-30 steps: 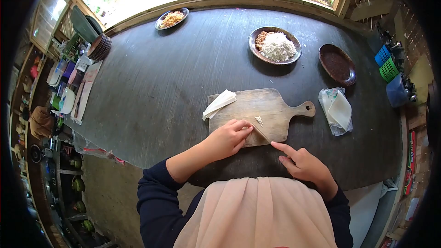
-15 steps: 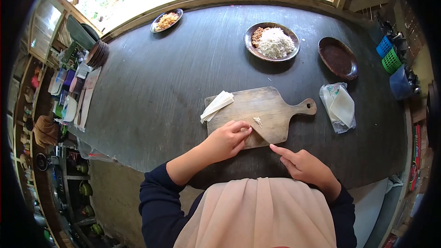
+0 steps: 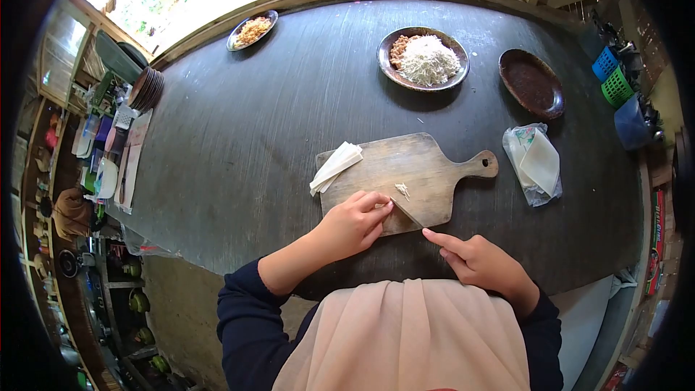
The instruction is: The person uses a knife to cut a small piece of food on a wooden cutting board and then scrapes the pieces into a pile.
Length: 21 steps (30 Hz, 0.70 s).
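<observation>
My right hand (image 3: 481,264) is closed around a knife (image 3: 407,214), its index finger stretched along the spine. The narrow blade slants over the lower part of a wooden cutting board (image 3: 405,156). Close to the blade's far end, my left hand (image 3: 352,223) rests on the board with curled fingers pressed together; whatever lies under them is hidden. Just beyond the blade sits a small heap of thin white shreds (image 3: 402,190). A fanned stack of flat white strips (image 3: 337,166) overlaps the board's upper left edge.
An oval plate (image 3: 384,49) at the back holds a mound of white shreds (image 3: 431,61) beside brown pieces. Right of it is a dark oval dish (image 3: 532,83). White sheets in a plastic bag (image 3: 533,166) lie right of the board's handle. A smaller plate (image 3: 233,38) of orange-brown food stands far left.
The whole view has shifted slightly, with the far plates sitting higher and a little further left. Both hands and the knife keep nearly the same place on the board.
</observation>
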Motion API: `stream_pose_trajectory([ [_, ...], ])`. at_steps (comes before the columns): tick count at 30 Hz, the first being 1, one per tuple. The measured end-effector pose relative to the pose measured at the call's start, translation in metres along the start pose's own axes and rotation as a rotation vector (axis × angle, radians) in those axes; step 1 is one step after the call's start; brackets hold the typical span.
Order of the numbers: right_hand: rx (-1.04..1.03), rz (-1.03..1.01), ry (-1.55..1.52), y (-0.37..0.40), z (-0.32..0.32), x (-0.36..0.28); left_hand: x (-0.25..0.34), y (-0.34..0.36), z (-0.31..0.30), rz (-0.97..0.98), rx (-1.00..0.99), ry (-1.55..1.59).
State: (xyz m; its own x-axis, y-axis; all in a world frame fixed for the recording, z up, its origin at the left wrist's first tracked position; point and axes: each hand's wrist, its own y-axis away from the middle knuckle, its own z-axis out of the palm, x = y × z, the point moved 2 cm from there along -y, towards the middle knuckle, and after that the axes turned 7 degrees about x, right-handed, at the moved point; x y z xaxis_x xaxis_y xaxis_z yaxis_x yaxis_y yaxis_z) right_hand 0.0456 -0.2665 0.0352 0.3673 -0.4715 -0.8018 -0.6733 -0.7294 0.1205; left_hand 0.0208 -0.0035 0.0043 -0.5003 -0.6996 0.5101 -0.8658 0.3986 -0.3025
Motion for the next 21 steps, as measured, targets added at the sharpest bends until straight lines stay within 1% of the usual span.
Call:
stream_pose_trajectory([
  [8,-0.017,0.064,-0.061,-0.006,0.002,0.002,0.000,-0.001,-0.001,0.007,0.000,-0.003],
  [12,-0.009,0.051,-0.081,-0.010,0.005,0.006,0.001,-0.001,-0.001,0.012,-0.005,-0.012],
  [15,-0.019,0.036,-0.037,-0.008,0.003,0.007,0.002,-0.001,0.001,0.007,0.016,-0.016],
  [17,-0.065,0.057,-0.010,-0.003,0.000,0.007,0.004,0.000,0.003,0.001,0.027,-0.018],
  [19,-0.075,0.051,-0.002,0.003,-0.003,0.008,0.006,0.000,0.003,-0.050,0.024,-0.021],
  [21,-0.087,0.045,0.005,0.007,-0.003,0.008,0.005,0.001,0.005,-0.045,0.024,-0.033],
])
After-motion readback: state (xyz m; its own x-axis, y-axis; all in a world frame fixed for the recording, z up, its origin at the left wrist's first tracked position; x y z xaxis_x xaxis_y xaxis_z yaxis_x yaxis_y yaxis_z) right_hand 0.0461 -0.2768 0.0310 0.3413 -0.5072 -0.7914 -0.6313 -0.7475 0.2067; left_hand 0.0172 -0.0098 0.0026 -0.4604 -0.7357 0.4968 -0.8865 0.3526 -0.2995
